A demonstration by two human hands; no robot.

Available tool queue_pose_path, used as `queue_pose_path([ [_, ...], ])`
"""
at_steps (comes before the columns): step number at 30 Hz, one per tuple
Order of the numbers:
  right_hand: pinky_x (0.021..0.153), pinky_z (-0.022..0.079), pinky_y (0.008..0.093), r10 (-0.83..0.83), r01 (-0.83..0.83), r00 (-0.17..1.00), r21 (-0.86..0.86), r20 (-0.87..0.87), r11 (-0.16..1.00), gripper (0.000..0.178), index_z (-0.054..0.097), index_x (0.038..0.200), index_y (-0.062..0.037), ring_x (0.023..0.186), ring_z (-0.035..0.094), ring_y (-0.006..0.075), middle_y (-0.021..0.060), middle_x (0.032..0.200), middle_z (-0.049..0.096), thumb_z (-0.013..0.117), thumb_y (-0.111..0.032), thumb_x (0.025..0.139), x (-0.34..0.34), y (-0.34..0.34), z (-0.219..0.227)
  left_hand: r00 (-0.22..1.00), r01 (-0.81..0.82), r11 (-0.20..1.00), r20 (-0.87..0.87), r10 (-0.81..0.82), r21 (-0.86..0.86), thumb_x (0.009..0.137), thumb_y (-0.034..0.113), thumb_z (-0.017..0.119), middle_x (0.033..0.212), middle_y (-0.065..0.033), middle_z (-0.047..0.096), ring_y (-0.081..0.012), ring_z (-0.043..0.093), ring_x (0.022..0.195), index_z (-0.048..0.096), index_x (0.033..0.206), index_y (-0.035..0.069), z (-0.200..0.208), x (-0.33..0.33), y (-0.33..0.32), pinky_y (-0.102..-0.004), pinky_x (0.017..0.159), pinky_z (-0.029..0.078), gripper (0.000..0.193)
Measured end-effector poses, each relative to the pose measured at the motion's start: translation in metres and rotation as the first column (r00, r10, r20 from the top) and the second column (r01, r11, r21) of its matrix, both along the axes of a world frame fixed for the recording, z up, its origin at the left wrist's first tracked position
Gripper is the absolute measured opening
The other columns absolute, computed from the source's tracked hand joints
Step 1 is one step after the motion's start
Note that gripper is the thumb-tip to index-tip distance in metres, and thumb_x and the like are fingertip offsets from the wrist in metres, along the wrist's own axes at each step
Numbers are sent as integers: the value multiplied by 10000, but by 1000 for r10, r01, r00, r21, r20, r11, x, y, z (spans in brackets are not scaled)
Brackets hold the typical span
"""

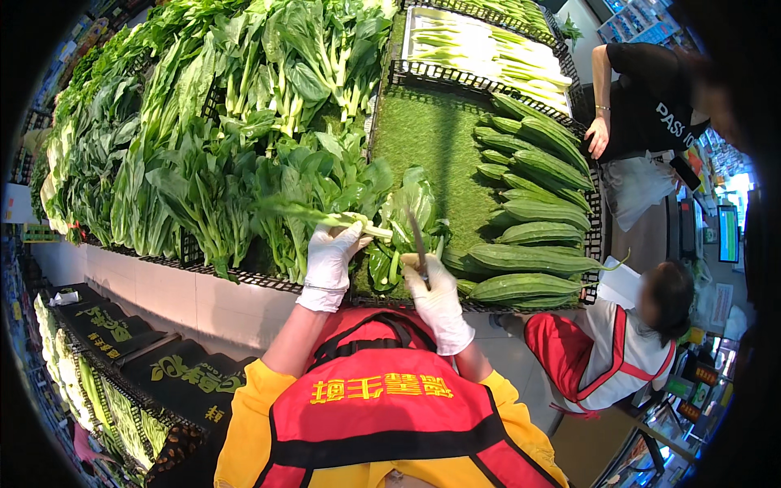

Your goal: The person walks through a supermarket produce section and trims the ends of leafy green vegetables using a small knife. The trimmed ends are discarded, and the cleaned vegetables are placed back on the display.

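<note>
My left hand (pixel 332 256), in a white glove, is closed around a leafy green vegetable (pixel 358 224). Its pale cut stem points right, and its leaves trail off to the left in a blur. My right hand (pixel 438 301), gloved too, grips a knife (pixel 418 236) with its narrow dark blade pointing up and away from me. The blade stands just right of the stem end, apart from it. Beneath and beyond the knife lies a bunch of broad-leaved greens (pixel 411 207) on the display.
Piles of leafy greens (pixel 195 179) fill black crates on the left. Ridged gourds (pixel 533 211) lie on green artificial turf (pixel 423 130) at right. Behind them is a crate of pale stalks (pixel 488 53). A person in black (pixel 651 106) and one in a red vest (pixel 602 350) are at the right.
</note>
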State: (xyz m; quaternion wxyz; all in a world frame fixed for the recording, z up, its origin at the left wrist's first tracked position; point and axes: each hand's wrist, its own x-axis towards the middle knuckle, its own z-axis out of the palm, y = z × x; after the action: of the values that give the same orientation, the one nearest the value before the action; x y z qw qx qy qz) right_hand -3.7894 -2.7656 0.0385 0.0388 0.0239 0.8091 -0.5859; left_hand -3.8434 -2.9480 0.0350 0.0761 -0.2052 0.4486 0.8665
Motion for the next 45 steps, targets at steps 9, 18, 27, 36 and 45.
queue_pose_path([
  [9, 591, 443, 258, 138, -145, 986, -68, -97, 987, 381, 595, 1169, -54, 679, 507, 127, 53, 929, 532, 685, -47, 798, -42, -5, 20, 970, 232, 945, -18, -242, -233, 818, -11, 673, 929, -47, 621, -128, 608, 804, 548, 1048, 18, 13, 11, 15, -256, 710, 521, 264],
  [18, 514, 401, 194, 21, 67, 972, -358, 236, 931, 232, 554, 881, -61, 570, 492, 37, -23, 733, 551, 726, 3, 740, -35, -16, 10, 983, 183, 979, 42, -180, -92, 864, 51, 647, 986, -49, 621, -146, 635, 857, 535, 1115, 49, 9, 17, 19, -285, 696, 577, 275],
  [27, 586, 440, 247, -176, 172, 983, -88, -44, 981, 265, 594, 988, -70, 638, 505, 74, -13, 787, 572, 708, -1, 758, -11, 21, -8, 993, -109, 985, 67, 101, 132, 932, 118, 579, 973, -89, 622, -231, 640, 904, 503, 1086, 70, -1, -4, -19, -343, 731, 564, 178],
  [36, 706, 486, 310, -89, 116, 975, 127, -203, 985, 156, 570, 1037, -26, 752, 585, 221, 103, 864, 564, 600, -21, 884, 1, -5, -6, 984, -176, 905, 62, 165, 386, 938, 107, 571, 1027, -164, 625, -299, 633, 1004, 527, 1053, -15, -16, 2, -6, -421, 813, 579, 174],
  [45, 670, 481, 390, 60, 35, 964, 348, -260, 937, 102, 534, 992, -29, 790, 587, 354, 165, 888, 547, 559, -46, 895, -9, -17, -32, 978, -205, 920, 23, 210, 333, 937, 97, 572, 989, -133, 638, -247, 654, 916, 566, 1011, -11, -11, 20, 24, -398, 806, 588, 131],
])
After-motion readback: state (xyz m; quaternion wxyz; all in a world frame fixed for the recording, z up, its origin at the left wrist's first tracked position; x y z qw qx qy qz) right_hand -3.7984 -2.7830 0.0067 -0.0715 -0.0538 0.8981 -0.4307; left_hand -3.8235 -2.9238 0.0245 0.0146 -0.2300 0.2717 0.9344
